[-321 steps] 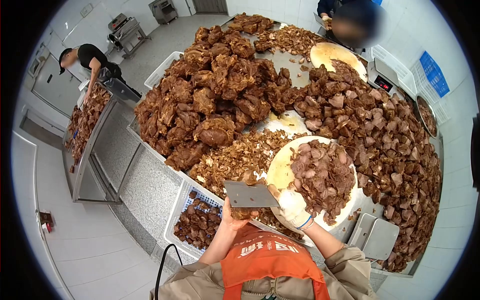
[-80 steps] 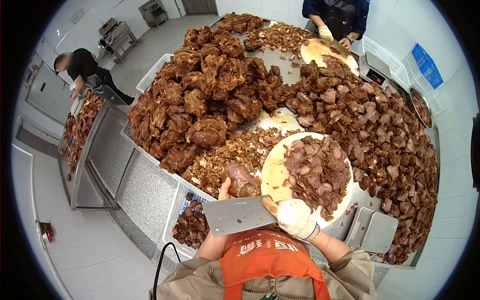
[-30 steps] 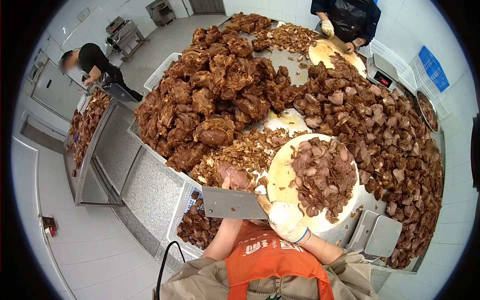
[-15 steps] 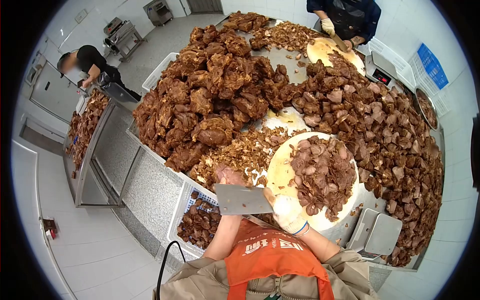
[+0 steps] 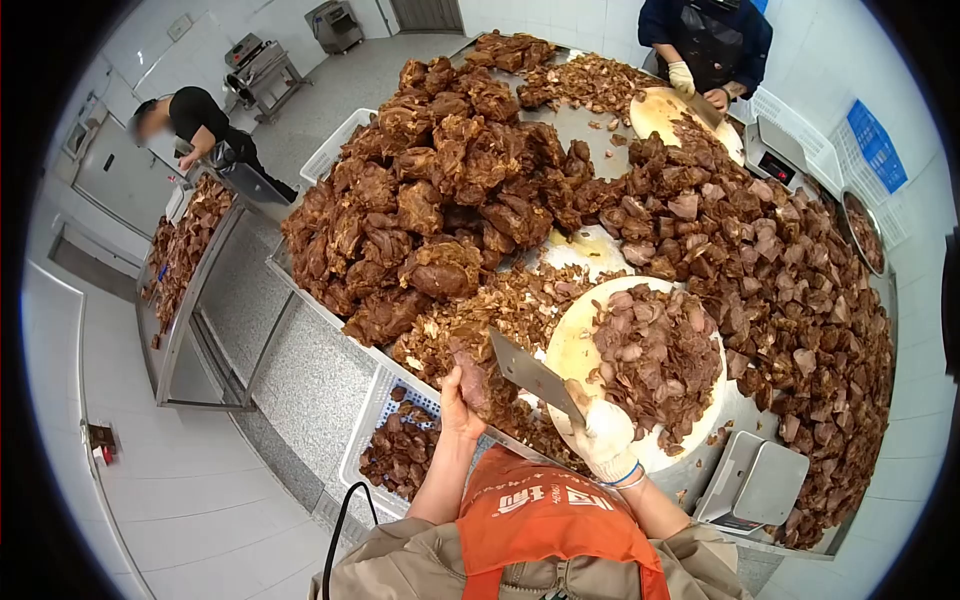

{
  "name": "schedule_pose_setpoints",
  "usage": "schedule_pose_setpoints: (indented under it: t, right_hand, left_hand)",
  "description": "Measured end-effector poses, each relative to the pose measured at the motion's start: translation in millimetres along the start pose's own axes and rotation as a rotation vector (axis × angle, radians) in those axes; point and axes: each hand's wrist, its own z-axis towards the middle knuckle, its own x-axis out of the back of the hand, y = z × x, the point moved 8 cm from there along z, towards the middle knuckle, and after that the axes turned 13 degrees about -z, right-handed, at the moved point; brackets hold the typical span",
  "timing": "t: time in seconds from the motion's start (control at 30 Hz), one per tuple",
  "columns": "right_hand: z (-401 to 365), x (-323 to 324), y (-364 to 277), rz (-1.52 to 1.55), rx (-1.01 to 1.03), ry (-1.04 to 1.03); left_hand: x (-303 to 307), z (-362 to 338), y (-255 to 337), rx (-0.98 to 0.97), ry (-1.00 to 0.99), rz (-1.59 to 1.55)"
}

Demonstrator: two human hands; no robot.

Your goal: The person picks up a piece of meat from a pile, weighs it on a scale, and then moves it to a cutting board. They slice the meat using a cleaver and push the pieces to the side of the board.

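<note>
**Cleaver tilts onto the meat**

Low centre, the bare left hand [image 5: 458, 402] clasps a meat chunk [image 5: 474, 372]. The gloved right hand [image 5: 607, 440] grips the cleaver [image 5: 533, 374], level a moment ago, now slanted against it: a trimming stroke, likely. Beyond, the cutting board [image 5: 566, 350].

I read this as a commercial meat-processing room: a long steel table [image 5: 588, 122] heaped with cooked meat chunks [image 5: 450, 190], round cutting boards [image 5: 570, 352], a cleaver [image 5: 535, 377], weighing scales [image 5: 758, 482], plastic crates [image 5: 368, 418] below, white tiled walls [image 5: 820, 40], and other workers [image 5: 195, 112] at their own stations.
</note>
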Motion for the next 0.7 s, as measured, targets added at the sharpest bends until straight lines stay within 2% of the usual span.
schedule_pose_setpoints:
  t: [0.03,0.07,0.1,0.13,0.17,0.2,0.23,0.27,0.4,0.47,0.5,0.57,0.6,0.7]
  right_hand:
    - [3.9,5.7,1.9,0.000,0.007,0.001]
    - [7.9,11.0,-1.0,-0.002,0.075,-0.030]
    - [12.4,16.8,-5.3,-0.004,0.140,-0.061]
    - [17.2,21.8,-5.8,-0.006,0.138,-0.060]
    - [20.4,18.6,-14.0,0.000,0.213,-0.154]
    - [24.3,18.2,-23.2,0.005,0.285,-0.248]
    - [36.7,42.6,-36.3,-0.073,0.342,-0.171]
    - [37.3,42.0,-37.3,-0.077,0.336,-0.169]
    - [40.9,45.0,-43.3,-0.090,0.401,-0.133]
    - [43.5,43.9,-46.3,-0.056,0.405,-0.152]
    - [44.4,46.0,-48.5,-0.071,0.395,-0.113]
    - [47.8,49.7,-52.1,-0.089,0.380,-0.074]
    - [51.3,51.8,-54.1,-0.082,0.383,-0.088]
    - [58.6,52.8,-59.5,-0.113,0.386,-0.115]
  left_hand:
    - [-5.6,-3.0,-4.4,0.070,-0.085,-0.007]
    - [-6.9,-8.1,-5.6,0.060,-0.125,0.074]
    - [4.0,-8.8,-9.2,0.087,-0.086,0.100]
    - [22.8,-4.9,-13.1,0.116,-0.049,0.129]
    - [76.6,17.5,-14.1,0.181,-0.030,-0.058]
    - [63.4,10.1,-11.0,0.134,-0.059,0.027]
    - [32.7,-10.6,-6.9,0.086,-0.088,0.111]
    - [-26.2,-34.0,-19.6,0.098,0.121,0.092]
    - [42.5,-21.1,-21.7,0.178,0.140,0.093]
    - [49.9,-24.0,-2.1,-0.064,0.079,0.199]
    - [51.2,-26.1,-2.2,-0.066,0.080,0.200]
    - [46.6,-28.3,1.9,-0.149,0.031,0.447]
    - [49.9,-28.8,1.4,-0.146,0.032,0.448]
    - [48.2,-25.1,-11.4,0.018,-0.323,0.184]
